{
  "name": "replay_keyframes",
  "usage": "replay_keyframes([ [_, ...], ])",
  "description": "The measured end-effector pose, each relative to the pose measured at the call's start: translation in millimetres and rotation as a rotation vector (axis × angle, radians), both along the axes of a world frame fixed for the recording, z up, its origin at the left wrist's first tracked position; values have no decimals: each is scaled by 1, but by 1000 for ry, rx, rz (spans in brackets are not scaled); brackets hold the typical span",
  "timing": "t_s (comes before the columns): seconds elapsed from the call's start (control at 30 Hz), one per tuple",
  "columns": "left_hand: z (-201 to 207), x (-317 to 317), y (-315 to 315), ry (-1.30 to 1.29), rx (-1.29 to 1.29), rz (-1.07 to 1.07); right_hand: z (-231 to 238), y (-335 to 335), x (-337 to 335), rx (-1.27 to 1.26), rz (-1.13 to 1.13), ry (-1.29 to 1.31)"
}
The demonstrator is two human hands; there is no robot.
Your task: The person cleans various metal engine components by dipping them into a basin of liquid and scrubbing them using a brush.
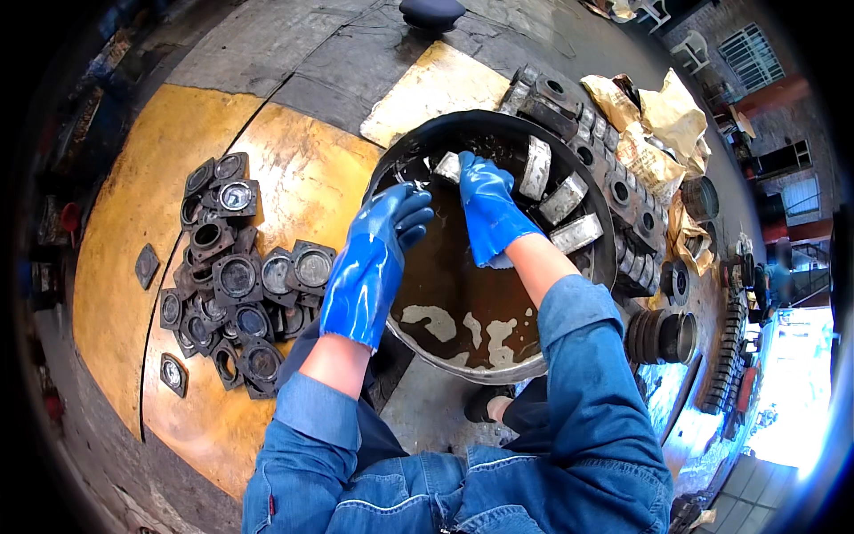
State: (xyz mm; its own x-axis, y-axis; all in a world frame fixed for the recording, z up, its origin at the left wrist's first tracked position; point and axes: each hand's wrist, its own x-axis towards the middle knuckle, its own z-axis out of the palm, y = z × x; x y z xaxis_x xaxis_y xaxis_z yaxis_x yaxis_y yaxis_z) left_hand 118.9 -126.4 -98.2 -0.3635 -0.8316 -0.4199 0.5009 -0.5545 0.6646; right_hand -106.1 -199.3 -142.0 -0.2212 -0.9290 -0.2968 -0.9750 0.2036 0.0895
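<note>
The floor (329, 53) spreads widest, with yellow sheets (116, 285) over part of it. On it is a round black tub (491, 122) of brown liquid (445, 258), pale patches (501, 343) afloat at its near side. Right of the tub runs a stack (614, 191) of dark metal castings, crumpled paper (676, 116) beyond it. Left of the tub, a pile (236, 276) of dark plates with round openings lies on a sheet; two plates lie apart from it.

Both gloved hands are over the tub. The right hand (487, 185) seems to have its grip closed on a pale block (447, 166) near the far wall. The left hand (378, 214) has bent fingers near the left wall; whether its grip holds anything, I cannot tell.

At least three other blocks (564, 198) sit along the tub's right side. The work looks partway: one block is in hand and others rest inside the tub. Which are finished, and how many are left, cannot be told.
</note>
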Motion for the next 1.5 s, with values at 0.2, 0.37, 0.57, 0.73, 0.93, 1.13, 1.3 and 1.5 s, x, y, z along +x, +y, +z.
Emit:
replay_keyframes([
  [0.2, 4, -6, -9, -89, 40, -12, -7, 63, -1, -36, 314, 21],
  [0.37, 8, -13, -9, -96, 52, -2, -15, 113, -11, -241, 748, 26],
  [0.57, 0, -15, -5, -84, 30, -36, -1, 155, 2, -492, 1034, -109],
  [0.73, 7, -26, 0, -116, 24, -70, 8, 189, -3, -508, 1151, -103],
  [0.93, 1, -32, 2, -107, 39, -140, 49, 207, -46, -214, 836, -288],
  [1.13, -2, -43, 19, -49, -11, -287, 97, 274, -123, 270, 197, -150],
  [1.3, -1, -55, 59, -81, -36, -519, 68, 317, -131, 474, 125, 94],
  [1.5, 7, -42, 86, -76, -164, -715, 52, 321, -103, 288, 70, 300],
])
